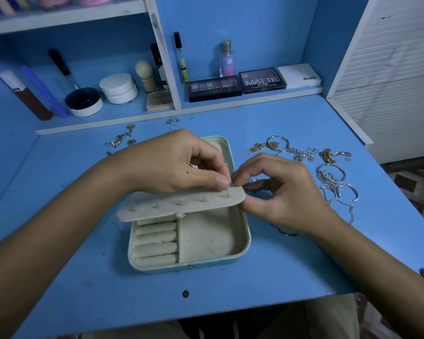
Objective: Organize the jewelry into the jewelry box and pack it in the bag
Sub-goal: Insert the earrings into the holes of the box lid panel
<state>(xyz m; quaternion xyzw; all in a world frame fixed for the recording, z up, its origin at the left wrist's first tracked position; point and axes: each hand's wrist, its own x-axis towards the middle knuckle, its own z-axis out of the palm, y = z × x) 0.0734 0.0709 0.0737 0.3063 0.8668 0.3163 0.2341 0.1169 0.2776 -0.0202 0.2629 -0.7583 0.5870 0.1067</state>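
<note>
The blue desk [291, 260] fills the view, its shelved back running across from ten to two o'clock. On that back ledge stand two eyeshadow palettes [238, 85], a white box [299, 75], a perfume bottle [227, 59], a white jar [118, 88] and a black-lidded jar [83, 101].

At the centre lies the open jewelry box [213, 238], pale cream inside, with ring rolls [156, 243] in its compartment at seven o'clock and a bare compartment beside them. A flat earring panel [181, 204] stands raised across the middle of the box, with several earring posts poking through it.

The left hand [171, 165] comes in from nine o'clock, its thumb and forefinger pinched narrowly on something at the panel's top edge; what it pinches is too small to tell. The right hand [282, 189] comes from four o'clock, fingers curled, thumb against the panel's right end and forefinger meeting the left hand's fingertips.

At two to three o'clock of the box a heap of jewelry [328, 172] spreads over the desk: hoops, chains and bangles in gold and silver. At eleven o'clock lie a few small gold earrings [123, 139], and at twelve o'clock a scatter of tiny pieces [172, 121].
</note>
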